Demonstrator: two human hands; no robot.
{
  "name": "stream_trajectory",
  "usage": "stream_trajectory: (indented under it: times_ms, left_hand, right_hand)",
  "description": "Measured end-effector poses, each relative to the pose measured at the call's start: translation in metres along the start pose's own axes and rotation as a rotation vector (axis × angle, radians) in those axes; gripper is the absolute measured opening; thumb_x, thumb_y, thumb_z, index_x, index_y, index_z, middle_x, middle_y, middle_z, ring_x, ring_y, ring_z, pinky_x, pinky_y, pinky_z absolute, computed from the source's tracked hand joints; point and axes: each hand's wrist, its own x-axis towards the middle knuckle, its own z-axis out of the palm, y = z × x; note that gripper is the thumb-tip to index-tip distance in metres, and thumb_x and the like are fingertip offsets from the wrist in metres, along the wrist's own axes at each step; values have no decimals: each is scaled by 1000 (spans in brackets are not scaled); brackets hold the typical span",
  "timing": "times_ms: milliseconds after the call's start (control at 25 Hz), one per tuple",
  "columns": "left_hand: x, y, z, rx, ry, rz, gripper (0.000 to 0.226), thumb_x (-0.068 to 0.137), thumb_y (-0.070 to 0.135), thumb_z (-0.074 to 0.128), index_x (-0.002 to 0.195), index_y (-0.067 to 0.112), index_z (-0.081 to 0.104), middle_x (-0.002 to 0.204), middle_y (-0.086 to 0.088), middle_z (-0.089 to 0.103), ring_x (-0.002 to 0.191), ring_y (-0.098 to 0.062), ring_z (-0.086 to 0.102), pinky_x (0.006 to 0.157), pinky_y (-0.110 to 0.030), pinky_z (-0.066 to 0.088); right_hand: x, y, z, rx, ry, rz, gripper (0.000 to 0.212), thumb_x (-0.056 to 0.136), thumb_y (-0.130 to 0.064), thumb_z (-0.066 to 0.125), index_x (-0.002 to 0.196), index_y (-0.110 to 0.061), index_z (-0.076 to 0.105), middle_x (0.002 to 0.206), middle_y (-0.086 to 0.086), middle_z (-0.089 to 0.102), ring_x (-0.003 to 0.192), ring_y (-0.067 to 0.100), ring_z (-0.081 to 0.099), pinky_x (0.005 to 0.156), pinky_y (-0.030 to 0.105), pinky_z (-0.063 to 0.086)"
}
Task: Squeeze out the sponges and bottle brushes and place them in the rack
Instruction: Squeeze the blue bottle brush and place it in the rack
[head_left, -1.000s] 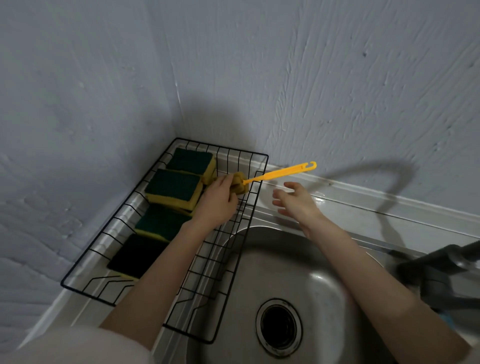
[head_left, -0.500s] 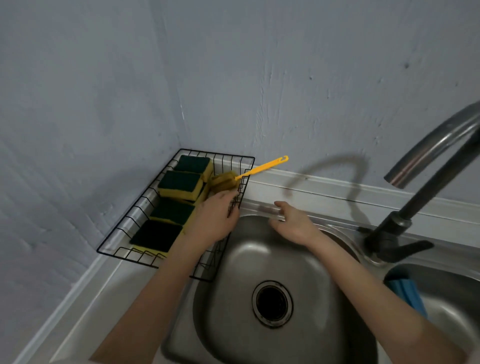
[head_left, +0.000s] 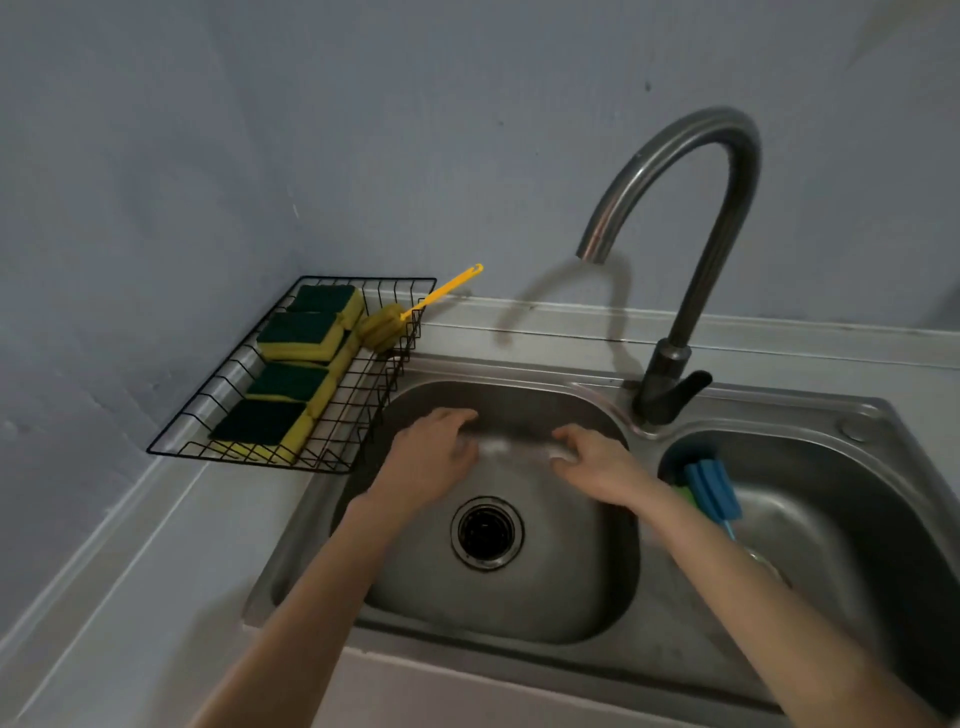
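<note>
A black wire rack (head_left: 218, 400) stands in the wall corner, left of the sink. Several yellow sponges with green tops (head_left: 298, 335) lie in it in a row. A yellow bottle brush (head_left: 382, 328) rests at the rack's far right end, its handle sticking out over the rim toward the wall. A blue bottle brush (head_left: 710, 491) lies in the right basin, with something green beside it. My left hand (head_left: 434, 460) and my right hand (head_left: 597, 460) hover over the left basin (head_left: 519, 597), fingers spread, holding nothing.
A curved dark faucet (head_left: 675, 249) rises between the two basins, its spout over the left one. The left basin's round drain (head_left: 487, 531) lies just below my hands. A pale counter (head_left: 130, 597) runs along the left and front edges.
My left hand let go of the yellow bottle brush, which now lies in the rack. Both hands moved down and back over the left basin. The view shifted right, so the faucet shows.
</note>
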Motion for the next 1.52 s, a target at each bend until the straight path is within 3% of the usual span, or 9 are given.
stream_trajectory:
  times_ms: [240, 520, 640, 840, 960, 1040, 1120, 1320, 1520]
  left_hand:
    - [-1, 54, 50, -41, -64, -11, 43, 90, 21, 46, 133, 13, 42, 138, -11, 49, 126, -28, 47, 105, -37, 38]
    - [7, 146, 120, -164, -97, -48, 35, 92, 18, 43, 123, 11, 54, 130, -12, 58, 121, -28, 52, 101, -37, 42]
    - [10, 181, 155, -222, -134, -63, 35, 92, 18, 43, 124, 13, 55, 129, -9, 59, 120, -24, 53, 98, -31, 40]
    - [18, 218, 214, -253, -255, -122, 33, 91, 20, 45, 122, 11, 56, 124, -13, 60, 115, -27, 56, 97, -36, 45]
    - [22, 233, 245, -187, -362, -168, 32, 92, 24, 44, 118, 11, 56, 121, -17, 61, 112, -32, 56, 95, -42, 47]
    - [24, 237, 262, -105, -458, -214, 33, 91, 23, 43, 120, 9, 54, 123, -19, 58, 114, -34, 54, 95, -43, 46]
    - [29, 241, 278, -88, -544, -271, 34, 90, 21, 45, 120, 6, 53, 125, -20, 57, 116, -34, 54, 96, -42, 45]
    - [37, 242, 299, -122, -649, -371, 34, 89, 21, 50, 118, 4, 54, 125, -20, 58, 117, -32, 54, 96, -39, 44]
    - [40, 244, 300, -156, -603, -367, 36, 89, 17, 48, 120, 0, 49, 128, -23, 55, 119, -36, 52, 97, -40, 43]
  right_hand:
    - [-19, 58, -24, 104, 74, -22, 44, 91, -21, 50, 133, -11, 44, 137, 11, 51, 125, 24, 49, 98, 24, 37]
    - [-21, 154, -58, 70, 52, 25, 39, 88, -19, 53, 127, -12, 51, 129, 12, 58, 120, 23, 54, 91, 22, 37]
    - [-20, 193, -60, 36, 15, 60, 40, 88, -18, 52, 128, -11, 50, 128, 13, 58, 119, 26, 54, 92, 26, 38]
    - [-12, 257, -47, 77, -71, 130, 35, 89, -18, 51, 123, -8, 53, 126, 15, 59, 117, 28, 54, 96, 33, 41]
    - [-4, 288, -33, 109, -136, 133, 27, 89, -15, 50, 111, -2, 60, 109, 17, 65, 104, 30, 60, 85, 34, 47]
    - [-2, 297, -25, 118, -179, 141, 24, 90, -16, 50, 105, -2, 63, 92, 11, 60, 90, 23, 56, 63, 20, 43]
    - [2, 304, -16, 154, -191, 167, 18, 90, -18, 51, 93, -7, 66, 83, 3, 57, 87, 19, 53, 55, 12, 34]
    - [14, 308, 1, 189, -175, 212, 25, 87, -12, 54, 107, -1, 64, 113, 20, 66, 108, 32, 59, 74, 25, 39]
    - [18, 307, 4, 236, -188, 263, 25, 85, -13, 55, 107, -5, 64, 114, 18, 66, 107, 31, 60, 87, 32, 46]
